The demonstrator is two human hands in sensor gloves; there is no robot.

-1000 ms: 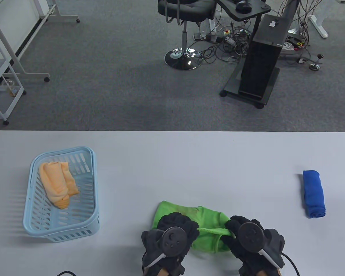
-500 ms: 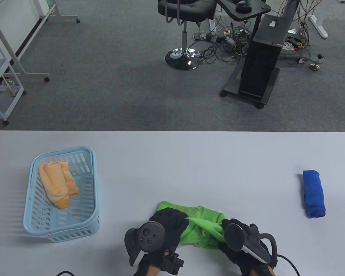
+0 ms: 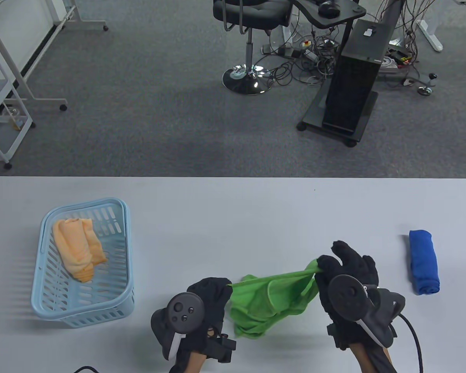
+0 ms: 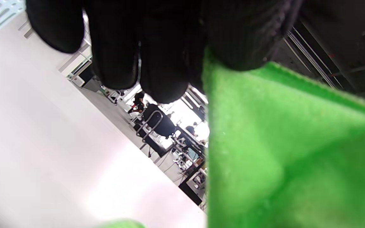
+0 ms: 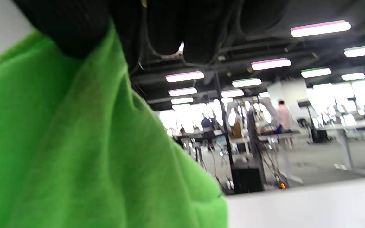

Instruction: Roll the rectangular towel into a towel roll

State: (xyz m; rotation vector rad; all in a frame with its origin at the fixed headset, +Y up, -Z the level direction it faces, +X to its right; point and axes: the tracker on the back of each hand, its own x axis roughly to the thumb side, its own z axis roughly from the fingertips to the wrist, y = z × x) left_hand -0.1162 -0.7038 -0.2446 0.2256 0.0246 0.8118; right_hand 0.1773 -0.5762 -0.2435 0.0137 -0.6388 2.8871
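Note:
A green towel [image 3: 272, 301] hangs crumpled between both hands near the table's front edge. My left hand [image 3: 213, 293] pinches its left corner, and my right hand [image 3: 330, 268] pinches its right corner higher up, so the top edge is stretched taut. The cloth sags below that edge. In the left wrist view the green towel [image 4: 290, 148] fills the right side under the gloved fingers [image 4: 157, 57]. The right wrist view has the towel [image 5: 68, 152] across its left half, held by a black fingertip [image 5: 71, 31].
A light blue basket [image 3: 46, 303] at the left holds an orange towel [image 3: 79, 248]. A rolled blue towel [image 3: 423, 261] lies at the right, close to my right hand. Beyond the table's far edge is carpet with a chair and a black stand.
Both hands have lifted the towel off the table and moved apart, the right one up and to the right, the left one slightly left. The bunched cloth now hangs stretched between them.

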